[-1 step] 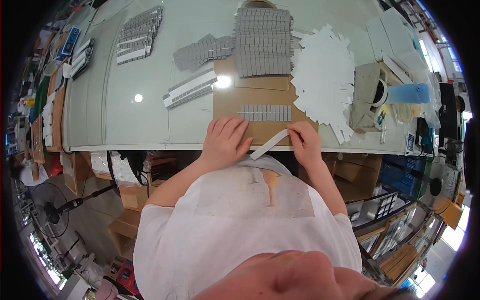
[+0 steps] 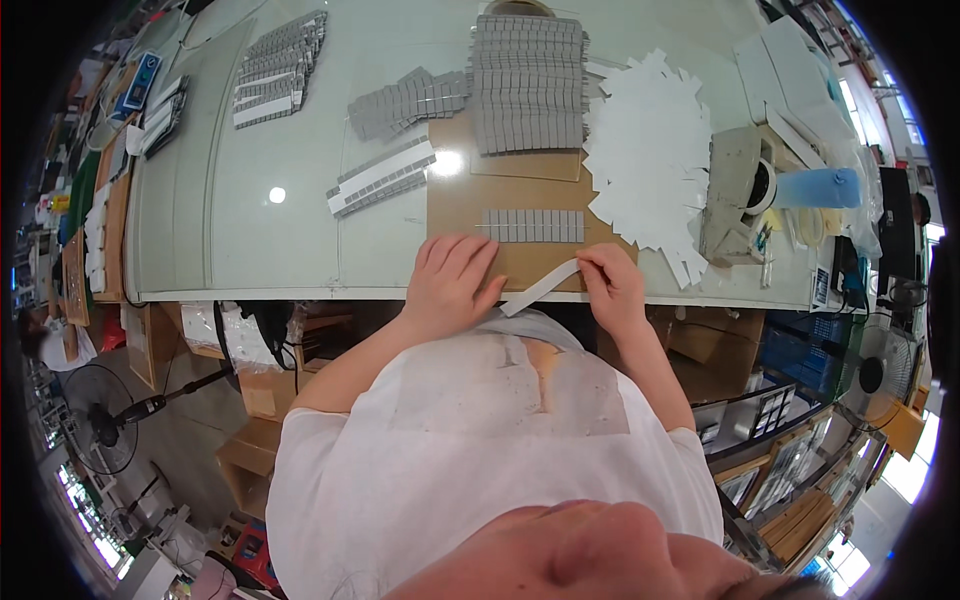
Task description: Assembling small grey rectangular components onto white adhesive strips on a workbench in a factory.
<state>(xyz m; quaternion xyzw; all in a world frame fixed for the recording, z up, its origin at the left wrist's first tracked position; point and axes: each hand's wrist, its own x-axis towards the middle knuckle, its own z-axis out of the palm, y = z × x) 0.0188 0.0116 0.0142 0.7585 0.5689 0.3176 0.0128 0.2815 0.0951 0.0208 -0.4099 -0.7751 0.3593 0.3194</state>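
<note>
A white strip [image 2: 541, 288] hangs slantwise over the table's front edge, its upper end pinched between the thumb and fingers of my right hand [image 2: 612, 278]. My left hand [image 2: 452, 278] lies with fingers stretched out at the left side of the brown board [image 2: 610, 228], thumb apart and pointing toward the strip's lower end. It holds nothing that I can see. Just beyond both hands, a grey segmented strip panel [image 2: 532, 226] rests flat on the board, with a thin line running across it and past its ends.
A tall stack of grey segmented panels [image 2: 527, 90] stands at the board's far end. To its left lie loose grey panels [image 2: 405, 105] and white-backed ones [image 2: 382, 177]. White paper offcuts [image 2: 645, 165] spread to the right, before a tape dispenser [image 2: 735, 190] and blue bottle [image 2: 818, 187].
</note>
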